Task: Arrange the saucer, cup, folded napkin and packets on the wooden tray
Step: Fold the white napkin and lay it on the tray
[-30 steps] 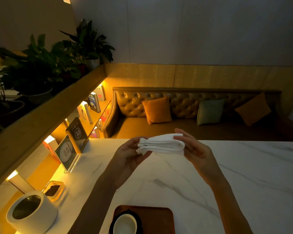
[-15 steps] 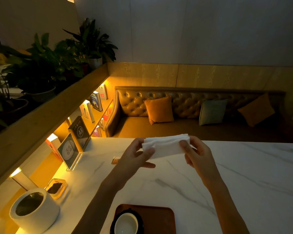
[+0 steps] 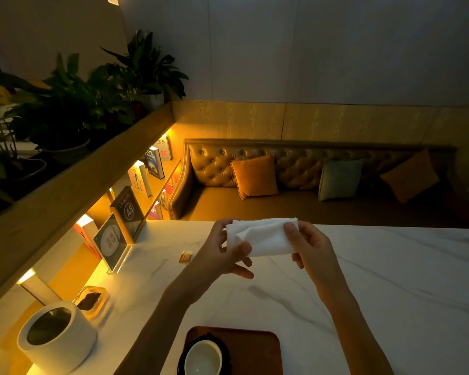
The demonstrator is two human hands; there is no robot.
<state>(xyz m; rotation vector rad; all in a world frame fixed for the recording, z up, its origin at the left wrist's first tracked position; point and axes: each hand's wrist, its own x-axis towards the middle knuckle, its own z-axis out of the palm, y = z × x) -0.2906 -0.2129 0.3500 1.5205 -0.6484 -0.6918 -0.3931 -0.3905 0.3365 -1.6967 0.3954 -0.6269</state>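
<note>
Both hands hold a white folded napkin [image 3: 266, 238] in the air above the marble table [image 3: 390, 280]. My left hand [image 3: 222, 255] pinches its left end, my right hand [image 3: 309, 250] grips its right end. Near the bottom edge lies the wooden tray [image 3: 255, 350]. On the tray's left part sits a dark saucer [image 3: 182, 358] with a white cup [image 3: 203, 358] on it. One small brown packet [image 3: 186, 257] lies on the table left of my left hand.
A white cylindrical holder [image 3: 57, 339] and a small clear dish [image 3: 92, 300] stand at the near left. Acrylic sign stands [image 3: 111, 242] lean by the lit shelf. Beyond the table's far edge runs a padded bench [image 3: 309, 204] with cushions.
The napkin has turned from flat on edge to face me and looks more opened out. Both hands shifted slightly lower and nearer. The packet came into view beside my left hand.
</note>
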